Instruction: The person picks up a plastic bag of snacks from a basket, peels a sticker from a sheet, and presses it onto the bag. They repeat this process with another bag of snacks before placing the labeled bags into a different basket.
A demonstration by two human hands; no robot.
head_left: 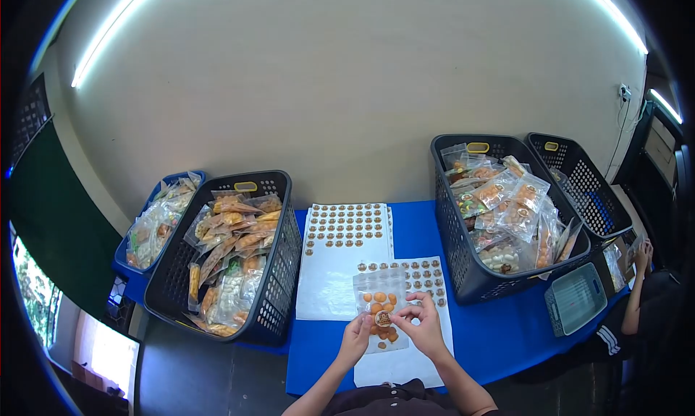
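A clear zip bag (391, 280) of round orange-brown snacks lies on the sheets in front of me. Over its middle is a round brown sticker (383, 318). The thumb and finger of my right hand (426, 330) pinch the sticker at its right edge. My left hand (354, 339) is closed at the bag's left side, its fingertips close to the sticker; its exact grip is partly hidden. Beneath the bag is a sticker sheet (428, 275) with rows of round brown stickers. A second sticker sheet (334, 271) lies to the left, its lower part bare.
Dark baskets hold filled bags at left (286, 228) and right (452, 242). Behind the right one stands another dark basket (586, 177). A blue basket (134, 260) is far left, a grey-green tray (575, 300) right. Another person's arm (634, 300) shows at far right.
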